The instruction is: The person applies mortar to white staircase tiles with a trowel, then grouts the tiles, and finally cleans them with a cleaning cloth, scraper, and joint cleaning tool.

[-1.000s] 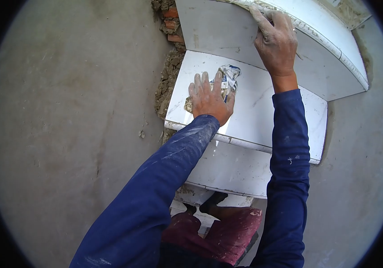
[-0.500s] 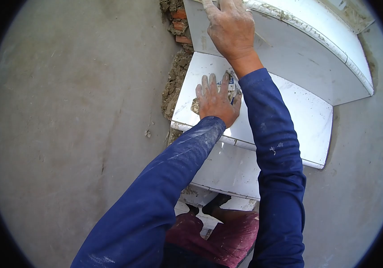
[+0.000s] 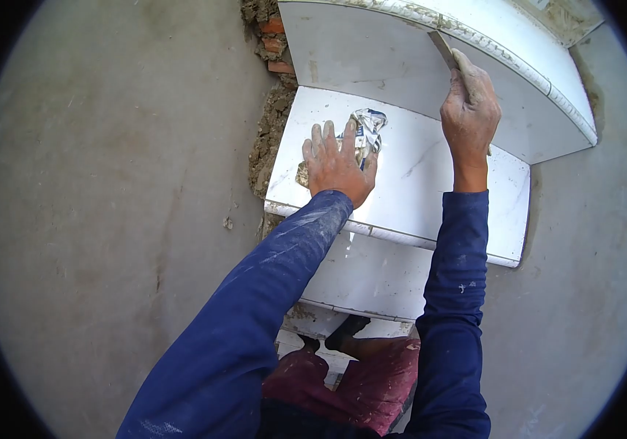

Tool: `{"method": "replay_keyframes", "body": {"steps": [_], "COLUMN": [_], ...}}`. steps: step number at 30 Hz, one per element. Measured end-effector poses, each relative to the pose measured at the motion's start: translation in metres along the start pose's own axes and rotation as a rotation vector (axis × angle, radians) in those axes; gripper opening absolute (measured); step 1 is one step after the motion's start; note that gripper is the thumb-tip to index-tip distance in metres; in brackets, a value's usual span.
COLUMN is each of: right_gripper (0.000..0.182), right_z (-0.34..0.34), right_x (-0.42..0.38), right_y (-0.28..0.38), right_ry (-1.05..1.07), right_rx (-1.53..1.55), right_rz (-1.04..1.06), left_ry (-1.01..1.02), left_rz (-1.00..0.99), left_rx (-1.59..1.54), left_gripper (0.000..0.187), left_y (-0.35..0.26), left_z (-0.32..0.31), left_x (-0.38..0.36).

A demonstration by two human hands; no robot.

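My left hand (image 3: 339, 167) lies with its fingers spread on the white stair tread (image 3: 416, 175), dusty with grey powder. Just past its fingers is a crumpled white and blue plastic packet (image 3: 370, 124), partly covered by the hand. A brownish mortar lump (image 3: 302, 174) shows beside the palm. Raised before the upper riser, my right hand (image 3: 471, 102) is closed round a thin flat grey strip (image 3: 441, 49). The strip's upper end sits near the underside of the upper step's edge (image 3: 467, 36); the fingers hide its middle.
Rough mortar (image 3: 269, 139) and exposed red bricks (image 3: 273, 45) run along the left side of the steps. A grey plastered wall (image 3: 123, 183) stands at left, another (image 3: 577, 293) at right. Lower down are my legs in maroon shorts (image 3: 379, 380) and a lower riser (image 3: 372, 274).
My right hand has come down and to the right from the upper step's edge, and the strip now shows. My left hand stays on the tread; the view has shifted slightly.
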State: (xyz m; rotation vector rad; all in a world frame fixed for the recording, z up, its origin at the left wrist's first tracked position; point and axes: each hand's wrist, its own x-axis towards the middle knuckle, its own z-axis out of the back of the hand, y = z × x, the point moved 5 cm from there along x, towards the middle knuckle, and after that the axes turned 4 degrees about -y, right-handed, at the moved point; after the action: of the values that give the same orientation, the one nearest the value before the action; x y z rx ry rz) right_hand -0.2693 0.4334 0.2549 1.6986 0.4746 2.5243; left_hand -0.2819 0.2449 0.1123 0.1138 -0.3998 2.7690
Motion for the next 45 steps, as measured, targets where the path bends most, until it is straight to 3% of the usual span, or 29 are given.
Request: {"method": "replay_keyframes", "body": {"steps": [10,20,25,28,32,34,36,39,42,45], "right_gripper": [0.035,0.043,0.034,0.032,0.036,0.034,0.032,0.028,0.021,0.016], "right_z": [-0.011,-0.079,-0.112,-0.133,-0.09,-0.055,-0.029,-0.011,-0.042,-0.067], "right_x": [0.01,0.017,0.027,0.029,0.038,0.05,0.069,0.105,0.112,0.113], "right_y": [0.007,0.077,0.114,0.139,0.121,0.095,0.065,0.043,0.042,0.077], "right_ry": [0.026,0.082,0.063,0.178,0.088,0.045,0.124,0.429,0.541,0.516], "right_rx": [-0.123,-0.102,-0.011,0.023,0.163,0.025,-0.265,-0.401,-0.485,-0.349], "right_rz": [0.056,0.179,0.212,0.242,0.032,-0.102,-0.166,-0.328,-0.258,-0.135], "left_ry": [0.006,-0.009,0.036,0.093,0.002,-0.053,-0.016,-0.006,-0.012,-0.012], "left_rz": [0.005,0.008,0.0,-0.026,-0.02,-0.009,0.0,-0.001,-0.002,-0.006], "left_rx": [-0.023,-0.035,-0.003,0.085,0.029,-0.065,-0.049,-0.045,-0.053,-0.063], "left_gripper": [0.073,0.074,0.072,0.068,0.067,0.072,0.073,0.072,0.073,0.073], "left_y": [0.0,0.001,0.001,0.004,0.002,0.002,0.002,0.003,0.002,0.003], "left_z": [0.002,0.005,0.008,0.0,0.002,0.005,0.003,0.002,0.005,0.005], "left_x": [0.0,0.0,0.001,-0.001,0.0,-0.001,0.0,0.0,0.0,0.0]}}
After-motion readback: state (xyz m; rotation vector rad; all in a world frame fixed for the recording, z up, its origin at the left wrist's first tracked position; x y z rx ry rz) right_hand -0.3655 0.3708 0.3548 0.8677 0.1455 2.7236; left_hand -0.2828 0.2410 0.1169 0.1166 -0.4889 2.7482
